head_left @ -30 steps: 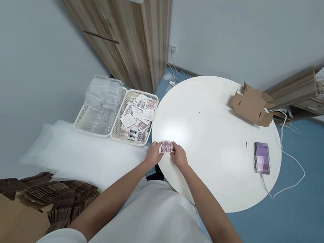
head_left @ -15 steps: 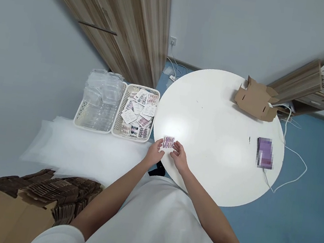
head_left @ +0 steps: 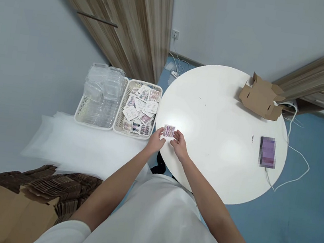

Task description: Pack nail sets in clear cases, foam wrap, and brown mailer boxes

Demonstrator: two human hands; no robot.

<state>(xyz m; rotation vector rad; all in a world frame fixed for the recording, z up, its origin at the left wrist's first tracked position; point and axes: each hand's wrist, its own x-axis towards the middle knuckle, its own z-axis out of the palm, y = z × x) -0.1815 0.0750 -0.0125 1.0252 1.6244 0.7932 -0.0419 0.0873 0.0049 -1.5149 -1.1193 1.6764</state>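
Right now, at the near-left edge of the round white table:
Card: a small card of purple press-on nails sits just above the tabletop between my two hands.
Left hand: my left hand pinches the card's left edge, thumb on top and fingers under it.
Right hand: my right hand touches the card's right edge with its fingertips, fingers loosely curled; I cannot tell whether it truly grips.
Baskets: to my left, just beside the table, one white basket holds many more nail cards, and the one next to it holds clear plastic cases.
Far side: an open cardboard box and a purple phone on its cable lie well apart from my hands.
Near left: a carton of flat brown boxes beside white foam sheets.
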